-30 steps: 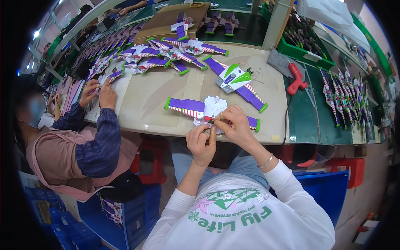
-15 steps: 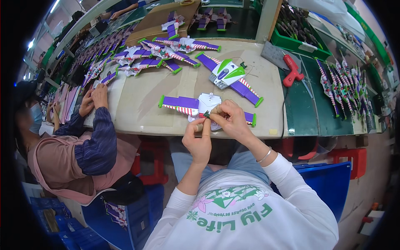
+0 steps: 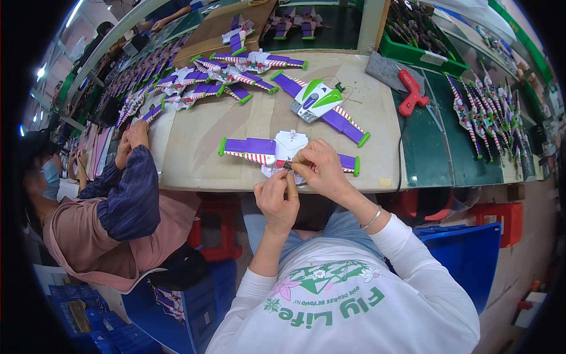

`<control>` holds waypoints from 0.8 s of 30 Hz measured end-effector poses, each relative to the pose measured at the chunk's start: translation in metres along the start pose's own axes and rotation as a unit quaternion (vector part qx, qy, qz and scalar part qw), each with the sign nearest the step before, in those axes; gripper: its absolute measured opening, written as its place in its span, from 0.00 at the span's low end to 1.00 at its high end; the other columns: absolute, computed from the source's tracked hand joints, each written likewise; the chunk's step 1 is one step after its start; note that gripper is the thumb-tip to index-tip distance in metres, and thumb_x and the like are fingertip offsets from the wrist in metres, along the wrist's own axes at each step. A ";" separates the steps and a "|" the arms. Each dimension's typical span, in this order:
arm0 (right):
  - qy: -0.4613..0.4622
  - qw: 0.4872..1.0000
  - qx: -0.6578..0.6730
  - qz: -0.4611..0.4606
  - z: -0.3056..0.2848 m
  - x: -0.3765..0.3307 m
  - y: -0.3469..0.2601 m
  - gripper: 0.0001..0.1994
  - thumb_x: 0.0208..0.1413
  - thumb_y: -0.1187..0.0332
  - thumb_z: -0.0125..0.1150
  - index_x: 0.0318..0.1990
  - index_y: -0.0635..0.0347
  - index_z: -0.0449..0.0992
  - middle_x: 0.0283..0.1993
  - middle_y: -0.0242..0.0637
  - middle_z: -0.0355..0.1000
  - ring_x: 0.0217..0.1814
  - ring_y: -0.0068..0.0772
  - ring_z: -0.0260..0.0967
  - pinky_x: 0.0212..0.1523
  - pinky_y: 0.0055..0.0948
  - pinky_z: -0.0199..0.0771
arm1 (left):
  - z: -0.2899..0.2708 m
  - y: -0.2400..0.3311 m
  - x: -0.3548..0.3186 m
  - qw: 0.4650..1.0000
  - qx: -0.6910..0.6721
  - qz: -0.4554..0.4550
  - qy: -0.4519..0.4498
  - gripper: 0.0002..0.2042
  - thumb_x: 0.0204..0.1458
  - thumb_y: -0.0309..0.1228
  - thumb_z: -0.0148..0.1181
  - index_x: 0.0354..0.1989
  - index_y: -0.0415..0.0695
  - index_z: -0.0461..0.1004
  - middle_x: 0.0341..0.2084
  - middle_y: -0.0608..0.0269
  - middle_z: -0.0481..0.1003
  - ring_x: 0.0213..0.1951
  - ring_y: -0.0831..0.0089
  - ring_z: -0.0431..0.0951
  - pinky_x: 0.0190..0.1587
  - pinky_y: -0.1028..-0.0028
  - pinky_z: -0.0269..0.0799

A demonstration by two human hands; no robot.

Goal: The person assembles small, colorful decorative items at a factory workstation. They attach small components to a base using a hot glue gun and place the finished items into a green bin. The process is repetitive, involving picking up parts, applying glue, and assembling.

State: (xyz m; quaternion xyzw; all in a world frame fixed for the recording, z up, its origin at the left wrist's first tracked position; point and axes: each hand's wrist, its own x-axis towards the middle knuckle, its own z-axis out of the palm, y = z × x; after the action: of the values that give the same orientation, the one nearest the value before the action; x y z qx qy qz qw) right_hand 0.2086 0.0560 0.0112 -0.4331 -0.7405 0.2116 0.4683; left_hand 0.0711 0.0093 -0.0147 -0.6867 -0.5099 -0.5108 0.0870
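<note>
Close to the table's front edge lies a toy wing set (image 3: pixel 247 145) with purple panels, red-and-white stripes, green tips and a white centre. Over its centre, my left hand (image 3: pixel 277 202) and my right hand (image 3: pixel 323 170) meet, fingers pinched on a small dark green circuit board (image 3: pixel 287 166). My fingers hide part of it, and the right hand covers part of the right wing. Just beyond lies another toy wing set (image 3: pixel 321 101), with a white-and-green body on top and a thin wire and small board at its far side.
Several wing sets (image 3: pixel 233 74) are piled at the far left. A red glue gun (image 3: pixel 411 94) lies on the right with its cord hanging over the edge. Further right are more stacked wings (image 3: pixel 486 121) and a green bin (image 3: pixel 427 53). A co-worker (image 3: pixel 112 200) sits at left.
Both hands and the small board have shifted slightly down and left relative to the wing's centre. The view has also moved a little. The co-worker's hands have shifted slightly.
</note>
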 end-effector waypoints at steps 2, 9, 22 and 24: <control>-0.011 1.000 0.004 0.006 -0.001 0.001 0.000 0.05 0.43 0.71 0.66 0.24 0.59 0.75 0.28 0.37 0.68 0.35 0.41 0.65 0.37 0.39 0.60 | -0.002 -0.001 -0.001 1.000 0.002 0.013 -0.006 0.09 0.49 0.19 0.66 0.26 0.42 0.70 0.31 0.62 0.80 0.29 0.69 0.78 0.39 0.69 0.62; -0.015 1.000 -0.018 0.009 0.001 0.000 -0.003 0.04 0.43 0.71 0.65 0.25 0.59 0.75 0.29 0.36 0.69 0.37 0.40 0.64 0.38 0.39 0.59 | -0.002 -0.001 -0.005 1.000 0.005 0.008 0.005 0.09 0.49 0.20 0.65 0.26 0.42 0.70 0.32 0.62 0.80 0.29 0.69 0.77 0.43 0.67 0.60; -0.116 0.965 -0.201 -0.120 -0.006 0.017 -0.023 0.04 0.39 0.74 0.64 0.26 0.61 0.77 0.31 0.39 0.71 0.42 0.41 0.66 0.43 0.38 0.60 | -0.006 -0.020 0.027 0.989 -0.020 -0.137 -0.045 0.09 0.47 0.32 0.70 0.27 0.40 0.76 0.47 0.58 0.71 0.51 0.58 0.64 0.55 0.61 0.58; -0.095 0.977 -0.158 -0.109 -0.007 0.013 -0.019 0.05 0.39 0.74 0.65 0.26 0.61 0.77 0.30 0.39 0.71 0.41 0.41 0.66 0.43 0.38 0.60 | -0.003 -0.019 0.027 0.985 -0.032 -0.163 -0.041 0.10 0.48 0.32 0.69 0.27 0.40 0.76 0.46 0.57 0.71 0.52 0.58 0.64 0.56 0.61 0.58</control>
State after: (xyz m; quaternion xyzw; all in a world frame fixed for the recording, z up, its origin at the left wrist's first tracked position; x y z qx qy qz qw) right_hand 0.2036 0.0555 0.0348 -0.3964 -0.8483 0.0796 0.3420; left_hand 0.0534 0.0331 0.0003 -0.6171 -0.6016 -0.5056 -0.0405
